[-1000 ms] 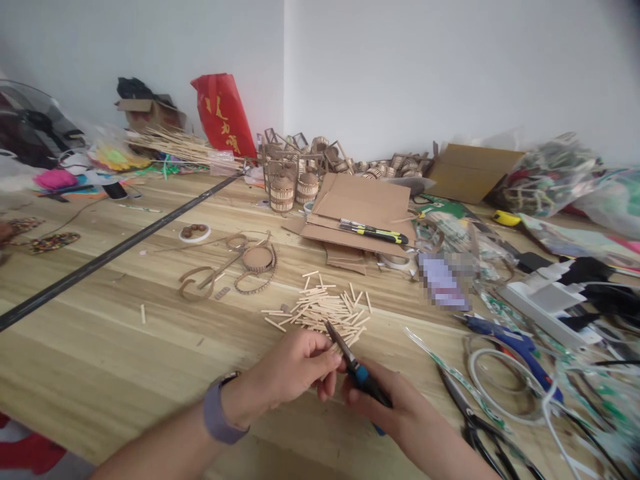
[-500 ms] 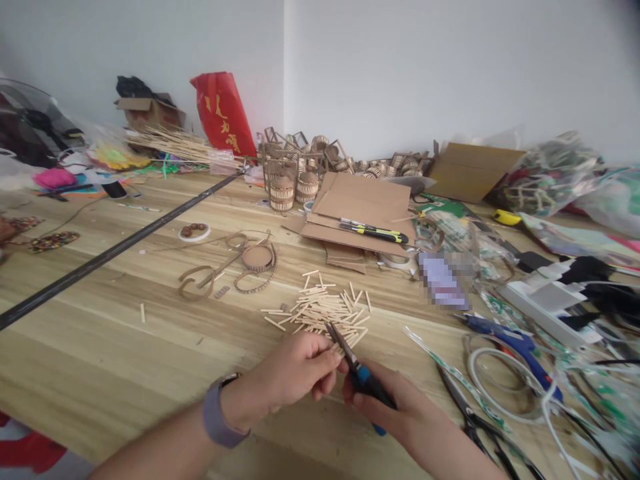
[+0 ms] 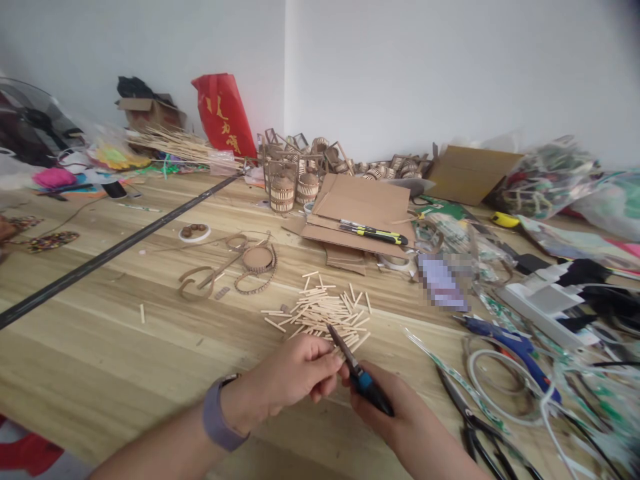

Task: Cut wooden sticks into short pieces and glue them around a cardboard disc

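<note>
My right hand (image 3: pixel 400 417) grips small cutters with blue and black handles (image 3: pixel 361 379), their dark blades pointing up and left over the table. My left hand (image 3: pixel 293 375), with a purple watch band at the wrist, is pinched shut right beside the blades; whatever its fingertips hold is too small to make out. Just beyond both hands lies a loose pile of short wooden sticks (image 3: pixel 320 310) on the wooden table (image 3: pixel 115 347).
Cardboard rings and strips (image 3: pixel 235 265) lie left of the pile. Behind it a cardboard sheet (image 3: pixel 360 203) carries a yellow-black utility knife (image 3: pixel 373 233). A blue glue gun (image 3: pixel 505 341), black scissors (image 3: pixel 475 427), cables and a power strip (image 3: pixel 545 310) crowd the right. A black rod (image 3: pixel 110 253) crosses the left.
Both hands have stayed nearly in place. The cutter blades have closed slightly and the right hand has shifted a little toward me.
</note>
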Tool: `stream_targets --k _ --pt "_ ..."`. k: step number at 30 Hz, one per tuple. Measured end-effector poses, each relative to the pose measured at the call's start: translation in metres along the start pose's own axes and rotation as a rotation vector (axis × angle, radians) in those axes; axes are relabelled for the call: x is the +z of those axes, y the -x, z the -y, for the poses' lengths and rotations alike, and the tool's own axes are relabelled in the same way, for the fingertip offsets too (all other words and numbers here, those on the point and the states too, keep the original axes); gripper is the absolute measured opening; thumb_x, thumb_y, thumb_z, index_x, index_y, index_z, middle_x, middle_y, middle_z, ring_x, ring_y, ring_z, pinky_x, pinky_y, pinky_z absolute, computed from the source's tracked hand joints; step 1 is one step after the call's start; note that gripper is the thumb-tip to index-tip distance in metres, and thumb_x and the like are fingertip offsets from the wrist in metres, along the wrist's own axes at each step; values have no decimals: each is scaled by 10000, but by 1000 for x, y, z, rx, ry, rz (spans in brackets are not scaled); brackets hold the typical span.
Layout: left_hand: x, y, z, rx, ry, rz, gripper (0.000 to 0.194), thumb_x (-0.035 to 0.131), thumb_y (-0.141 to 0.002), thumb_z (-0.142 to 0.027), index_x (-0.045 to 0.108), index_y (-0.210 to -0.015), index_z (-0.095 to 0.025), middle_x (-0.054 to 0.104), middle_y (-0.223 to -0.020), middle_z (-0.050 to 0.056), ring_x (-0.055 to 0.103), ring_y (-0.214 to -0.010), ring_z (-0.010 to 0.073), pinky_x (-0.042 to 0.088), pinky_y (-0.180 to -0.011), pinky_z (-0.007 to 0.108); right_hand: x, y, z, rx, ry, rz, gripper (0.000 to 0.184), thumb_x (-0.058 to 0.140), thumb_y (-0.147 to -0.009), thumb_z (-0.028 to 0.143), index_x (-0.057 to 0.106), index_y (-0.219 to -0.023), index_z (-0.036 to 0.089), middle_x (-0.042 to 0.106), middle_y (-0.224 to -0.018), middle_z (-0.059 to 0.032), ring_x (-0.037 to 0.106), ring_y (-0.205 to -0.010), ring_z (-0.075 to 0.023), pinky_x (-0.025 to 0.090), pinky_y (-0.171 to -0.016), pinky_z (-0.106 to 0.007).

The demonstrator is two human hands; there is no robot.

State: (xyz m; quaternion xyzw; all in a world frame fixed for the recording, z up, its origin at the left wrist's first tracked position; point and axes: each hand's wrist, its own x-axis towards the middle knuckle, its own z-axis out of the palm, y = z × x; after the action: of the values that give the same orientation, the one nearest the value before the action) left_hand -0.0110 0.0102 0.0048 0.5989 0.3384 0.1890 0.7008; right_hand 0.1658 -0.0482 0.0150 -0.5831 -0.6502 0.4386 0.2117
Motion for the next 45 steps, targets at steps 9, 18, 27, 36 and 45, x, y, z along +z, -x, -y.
stream_targets --k 9,18,27,36,45 --pt "-7 -1 -7 119 2 -119 453 469 -853 -599 523 -775 -156 476 -570 -43 412 -508 82 336 -507 206 -14 0 -10 -40 -88 -44 244 523 -849 392 618 -947 190 657 -876 -42 598 -820 -204 476 -716 -299" --pt "1 1 1 51 -440 -45 370 374 -947 -376 545 -689 -171 639 -633 14 611 -581 138 426 -565 219 -14 -3 -27 -423 404 -585 306 492 -897 263 473 -1200 227 610 -1234 -110 588 -1112 -239 472 -904 -370" --pt "14 4 1 156 -888 -200 221 418 -924 -237 617 -839 -188 690 -801 67 622 -748 210 416 -696 286 4 -9 -29 -410 635 -530 148 509 -891 223 534 -1032 189 674 -882 -84 643 -801 -236 504 -681 -330" --pt "27 5 0 128 -884 -259 276 382 -923 -219 645 -1005 -211 692 -960 123 627 -909 283 427 -810 367 13 -10 -30 -355 619 -563 152 495 -878 193 523 -1027 198 672 -885 -79 644 -778 -230 497 -666 -323" --pt "10 2 6 54 -455 -117 347 351 -937 -449 526 -790 -188 616 -630 40 580 -574 177 424 -591 286 -10 -6 -22 -182 195 -430 81 480 -869 283 522 -864 214 629 -747 -29 591 -664 -183 468 -601 -280"
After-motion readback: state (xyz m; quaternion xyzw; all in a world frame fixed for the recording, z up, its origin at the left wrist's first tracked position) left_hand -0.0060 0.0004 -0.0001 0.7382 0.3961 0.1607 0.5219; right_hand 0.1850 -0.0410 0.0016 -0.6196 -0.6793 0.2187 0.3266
